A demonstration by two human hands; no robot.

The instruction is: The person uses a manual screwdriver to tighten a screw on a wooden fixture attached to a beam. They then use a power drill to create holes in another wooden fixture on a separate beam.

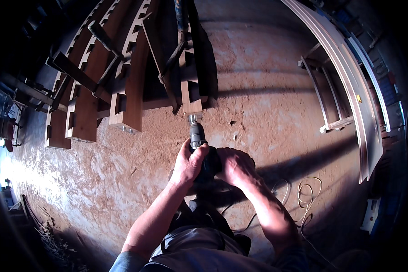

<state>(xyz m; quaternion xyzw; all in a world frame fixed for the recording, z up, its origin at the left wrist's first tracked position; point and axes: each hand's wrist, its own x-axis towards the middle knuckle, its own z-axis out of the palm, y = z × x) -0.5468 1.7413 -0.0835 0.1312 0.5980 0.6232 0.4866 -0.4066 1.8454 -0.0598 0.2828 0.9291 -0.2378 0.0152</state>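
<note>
A corded-looking power drill (196, 133) is between my two hands and points away from me. My left hand (188, 162) wraps round its front part just behind the chuck, thumb on top. Closed round the rear body is my right hand (235, 164); its fingertips are partly hidden. The drill's tip meets or nearly meets the near end of a notched wooden beam (192, 107), where a small shiny metal piece (194, 119) shows. Whether the bit is inside the wood I cannot tell.
More notched beams (133, 111) lie to the left, with bar clamps (105, 37) across them. Long panels (344, 50) and a wheeled wooden frame (322, 95) stand on the right. A cable (306, 199) loops over the dusty floor (263, 113) beside my right forearm.
</note>
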